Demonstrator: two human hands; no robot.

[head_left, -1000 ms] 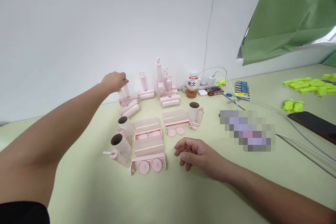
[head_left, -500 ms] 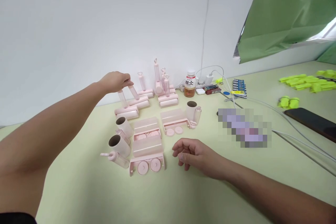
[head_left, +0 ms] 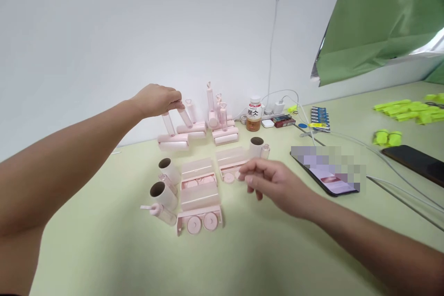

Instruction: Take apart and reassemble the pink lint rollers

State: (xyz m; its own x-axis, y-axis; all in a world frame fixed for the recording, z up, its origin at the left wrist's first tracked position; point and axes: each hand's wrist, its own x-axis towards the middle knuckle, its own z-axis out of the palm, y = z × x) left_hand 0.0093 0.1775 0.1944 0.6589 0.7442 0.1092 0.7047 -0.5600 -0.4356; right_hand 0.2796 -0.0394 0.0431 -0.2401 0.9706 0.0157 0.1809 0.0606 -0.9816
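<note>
Head view: handle tops [head_left: 173, 110] under left hand [head_left: 156, 100]

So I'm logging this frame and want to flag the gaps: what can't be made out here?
- Phone screen, head view: a pixelated patch covers it.
- Bottle label: too small to read.
- Left hand fingertips on the roller handles: the hand's back hides the grip.
- Green sheet: cut off by the frame edge.

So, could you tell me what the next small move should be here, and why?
Probably bring the right hand forward onto the paper roll just beyond its fingertips; that hand is empty and hovering, while the left hand is occupied gripping two pink roller handles.
</note>
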